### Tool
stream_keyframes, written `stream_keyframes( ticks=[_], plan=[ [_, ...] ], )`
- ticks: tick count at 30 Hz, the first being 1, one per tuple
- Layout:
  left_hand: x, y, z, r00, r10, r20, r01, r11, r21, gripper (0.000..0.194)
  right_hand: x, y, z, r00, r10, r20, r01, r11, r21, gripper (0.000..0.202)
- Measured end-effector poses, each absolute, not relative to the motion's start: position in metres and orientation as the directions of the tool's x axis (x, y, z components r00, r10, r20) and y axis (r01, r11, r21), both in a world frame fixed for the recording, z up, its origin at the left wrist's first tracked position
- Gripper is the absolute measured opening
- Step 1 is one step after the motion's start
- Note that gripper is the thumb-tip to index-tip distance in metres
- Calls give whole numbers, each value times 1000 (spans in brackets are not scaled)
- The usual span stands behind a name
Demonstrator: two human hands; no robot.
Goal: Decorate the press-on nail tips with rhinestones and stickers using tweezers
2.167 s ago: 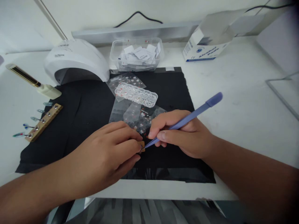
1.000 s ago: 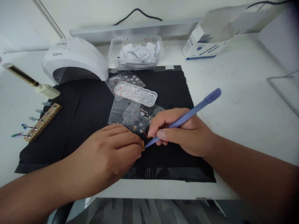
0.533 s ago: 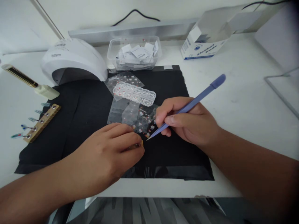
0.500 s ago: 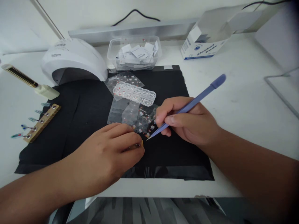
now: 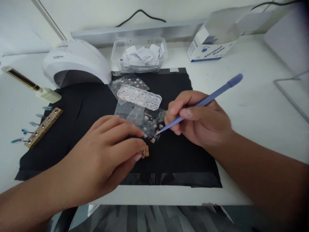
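My right hand (image 5: 198, 120) is closed around purple tweezers (image 5: 210, 100) in a pen-like grip. Their fine metal tip rests at the near edge of a clear sticker sheet (image 5: 152, 124) printed with small figures; whether a sticker is caught in the tip I cannot make out. My left hand (image 5: 116, 145) lies over the black mat, thumb and index finger pinched at a small metal clip on a wooden stand (image 5: 147, 150). Most of that stand is hidden under the hand. Beyond both hands, a clear case of rhinestones (image 5: 139, 97) lies on more transparent sheets.
A wooden rack (image 5: 44, 127) bears several decorated nail tips on the left, near a cream bottle (image 5: 48, 95). Behind stand a white nail lamp (image 5: 77, 59), a plastic tub (image 5: 138, 66) of packets and an alcohol pads box (image 5: 210, 51). A black mat (image 5: 82, 119) covers the table's middle.
The tweezers' tip has moved up and slightly right, from beside my left fingers onto the sticker sheet. My left hand has shifted back left, its fingers lifting and uncovering the metal clip and the stand's end.
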State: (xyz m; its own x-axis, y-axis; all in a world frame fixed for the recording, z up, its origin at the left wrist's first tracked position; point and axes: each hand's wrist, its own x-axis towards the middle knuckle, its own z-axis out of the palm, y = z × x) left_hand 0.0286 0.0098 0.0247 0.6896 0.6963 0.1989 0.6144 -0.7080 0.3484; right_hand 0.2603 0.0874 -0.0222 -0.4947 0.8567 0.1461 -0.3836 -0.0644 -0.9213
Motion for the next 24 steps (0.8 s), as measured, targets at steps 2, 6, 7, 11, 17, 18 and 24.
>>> stream_keyframes(
  ticks=[2, 6, 7, 11, 17, 18, 24],
  plan=[
    [28, 10, 25, 642, 739, 207, 637, -663, 392, 13, 260, 89, -21, -443, 886, 139, -391, -51, -919, 4],
    [31, 10, 21, 670, 720, 180, 625, -678, 387, 23, 258, 90, -19, -385, 918, 93, -374, -63, -925, 5],
    [32, 9, 20, 688, 705, 171, 616, -692, 375, 26, 258, 90, -19, -378, 921, 95, -375, -58, -925, 5],
    [35, 10, 17, 738, 660, 138, 595, -734, 327, 31, 257, 89, -20, -372, 921, 114, -372, -35, -927, 4],
    [37, 12, 14, 751, 654, 96, 607, -740, 290, 33, 258, 90, -20, -394, 911, 122, -363, -32, -931, 6],
    [36, 12, 14, 751, 654, 90, 611, -740, 283, 33, 258, 91, -20, -396, 909, 131, -375, -30, -927, 5],
    [36, 12, 14, 739, 666, 105, 620, -732, 282, 33, 258, 92, -21, -398, 903, 160, -420, -24, -907, 6]
  ],
)
